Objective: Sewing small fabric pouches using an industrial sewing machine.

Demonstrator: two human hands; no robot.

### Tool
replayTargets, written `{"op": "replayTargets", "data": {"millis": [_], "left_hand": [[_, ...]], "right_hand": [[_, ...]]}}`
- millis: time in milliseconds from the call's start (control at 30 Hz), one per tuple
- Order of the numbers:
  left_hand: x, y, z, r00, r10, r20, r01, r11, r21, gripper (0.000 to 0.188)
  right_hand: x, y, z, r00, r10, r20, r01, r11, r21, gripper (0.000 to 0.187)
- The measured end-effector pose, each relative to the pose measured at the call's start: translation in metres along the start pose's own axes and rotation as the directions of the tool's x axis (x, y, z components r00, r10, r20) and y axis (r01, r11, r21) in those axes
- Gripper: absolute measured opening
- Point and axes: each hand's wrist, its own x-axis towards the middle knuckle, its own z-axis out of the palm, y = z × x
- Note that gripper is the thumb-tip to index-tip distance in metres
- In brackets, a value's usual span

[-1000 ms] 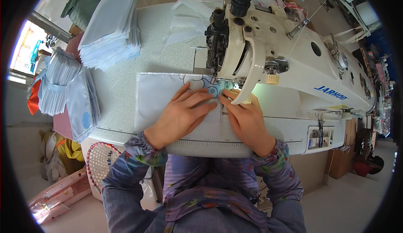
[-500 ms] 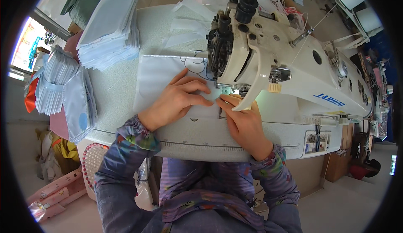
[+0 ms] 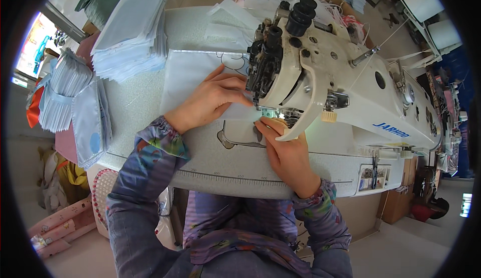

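Note:
A white fabric piece (image 3: 185,85) with a dark line drawing near its far edge lies on the sewing machine table, its right part hidden under the sewing machine (image 3: 345,67). My left hand (image 3: 208,100) rests on this fabric left of the needle area, fingers stretched out and a little apart. Close to the lit presser foot (image 3: 268,112), my right hand (image 3: 285,145) has its thumb and fingers drawn together at the fabric's near edge. The machine's guard partly covers those fingertips. In front of the fabric, a metal plate (image 3: 243,132) shows in the table top.
A tall stack of white fabric pieces (image 3: 128,37) stands at the table's far left. Beside it are a tied bundle (image 3: 57,97) and light blue pieces (image 3: 90,122). Loose white scraps (image 3: 228,20) lie behind the fabric. A small parts tray (image 3: 373,178) sits at right.
The white fabric has slid away from me under the machine, and more of the metal plate now shows. My left hand has moved along with it, while my right hand stays by the presser foot.

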Motion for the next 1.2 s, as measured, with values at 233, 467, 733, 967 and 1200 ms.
{"op": "replayTargets", "data": {"millis": [233,467,733,967,1200], "left_hand": [[-0.012,0.037,-0.006,0.992,-0.102,0.073,0.080,0.964,0.252,0.046],[-0.029,0.101,0.029,0.968,-0.233,-0.090,0.249,0.928,0.278,0.056],[-0.038,0.093,0.030,0.970,-0.239,-0.036,0.241,0.943,0.228,0.059],[-0.036,0.096,0.024,0.974,-0.227,-0.011,0.223,0.948,0.227,0.060],[-0.035,0.098,0.025,0.970,-0.243,-0.019,0.240,0.942,0.234,0.061]], "right_hand": [[-0.006,-0.001,0.002,0.995,0.057,-0.077,-0.051,0.995,0.085,0.041],[-0.005,-0.006,0.002,0.995,0.092,-0.044,-0.092,0.996,-0.003,0.044],[-0.008,-0.005,0.002,0.996,0.076,-0.052,-0.077,0.997,-0.025,0.041],[-0.008,-0.006,0.000,0.995,0.071,-0.065,-0.072,0.997,-0.003,0.039],[-0.010,-0.007,-0.001,0.995,0.065,-0.074,-0.065,0.998,-0.003,0.039]]}}
